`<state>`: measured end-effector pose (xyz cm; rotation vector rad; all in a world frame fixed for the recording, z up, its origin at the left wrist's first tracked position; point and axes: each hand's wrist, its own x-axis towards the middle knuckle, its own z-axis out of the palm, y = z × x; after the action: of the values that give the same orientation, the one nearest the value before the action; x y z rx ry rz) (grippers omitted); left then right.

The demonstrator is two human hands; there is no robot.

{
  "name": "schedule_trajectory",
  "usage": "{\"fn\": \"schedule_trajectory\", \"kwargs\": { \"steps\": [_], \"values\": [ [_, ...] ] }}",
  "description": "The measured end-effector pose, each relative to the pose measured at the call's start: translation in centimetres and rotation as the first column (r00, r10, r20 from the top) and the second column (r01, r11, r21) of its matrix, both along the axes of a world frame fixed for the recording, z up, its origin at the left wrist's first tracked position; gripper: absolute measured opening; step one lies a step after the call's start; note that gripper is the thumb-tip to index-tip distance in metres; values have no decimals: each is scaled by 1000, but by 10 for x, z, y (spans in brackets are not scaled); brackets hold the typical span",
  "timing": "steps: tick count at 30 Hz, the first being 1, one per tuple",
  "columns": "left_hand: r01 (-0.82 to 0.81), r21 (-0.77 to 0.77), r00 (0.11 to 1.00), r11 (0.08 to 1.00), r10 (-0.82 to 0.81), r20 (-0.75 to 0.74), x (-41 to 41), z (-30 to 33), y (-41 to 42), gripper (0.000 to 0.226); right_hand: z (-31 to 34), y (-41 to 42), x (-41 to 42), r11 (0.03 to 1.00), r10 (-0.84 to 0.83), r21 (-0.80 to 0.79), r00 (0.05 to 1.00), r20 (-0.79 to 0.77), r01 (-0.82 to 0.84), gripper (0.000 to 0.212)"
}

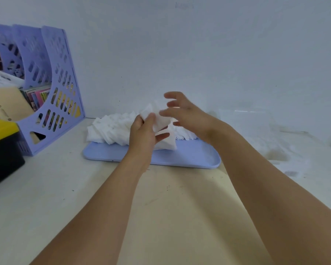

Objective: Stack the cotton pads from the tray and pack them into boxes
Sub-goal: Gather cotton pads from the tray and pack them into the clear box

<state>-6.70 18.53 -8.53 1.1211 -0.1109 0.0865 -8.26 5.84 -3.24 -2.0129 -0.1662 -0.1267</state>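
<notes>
A heap of white cotton pads [111, 129] lies on the far half of a light blue tray [195, 155] in the middle of the table. My left hand [143, 134] grips a small stack of pads [161, 125] above the tray, thumb on top and fingers underneath. Just right of that stack, my right hand [185, 113] hovers with its fingers spread and loosely bent, holding nothing that I can see. A clear plastic box [256, 131] stands to the right of the tray, its outline faint against the white wall.
A lavender file rack [52, 88] with books and papers stands at the left against the wall. A black bin with a yellow lid [2, 148] sits at the left edge. The pale tabletop [161, 207] stretches toward me under my forearms.
</notes>
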Motion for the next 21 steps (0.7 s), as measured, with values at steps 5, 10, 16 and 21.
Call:
{"fn": "schedule_trajectory", "kwargs": {
  "steps": [5,10,16,21],
  "values": [
    [38,0,998,999,-38,-48,0,8,4,22,-22,30,2,981,183,84,981,-67,-177,69],
    [-431,54,896,900,435,-88,23,-3,33,10,-39,2,19,887,-132,-394,950,284,241,28],
    [-397,90,895,913,407,-185,22,-13,31,13,-76,-10,33,903,-140,-397,985,97,167,16],
    [-329,106,918,938,344,-196,21,-16,29,8,-79,-7,36,920,-131,-375,991,-12,117,11]
  ]
}}
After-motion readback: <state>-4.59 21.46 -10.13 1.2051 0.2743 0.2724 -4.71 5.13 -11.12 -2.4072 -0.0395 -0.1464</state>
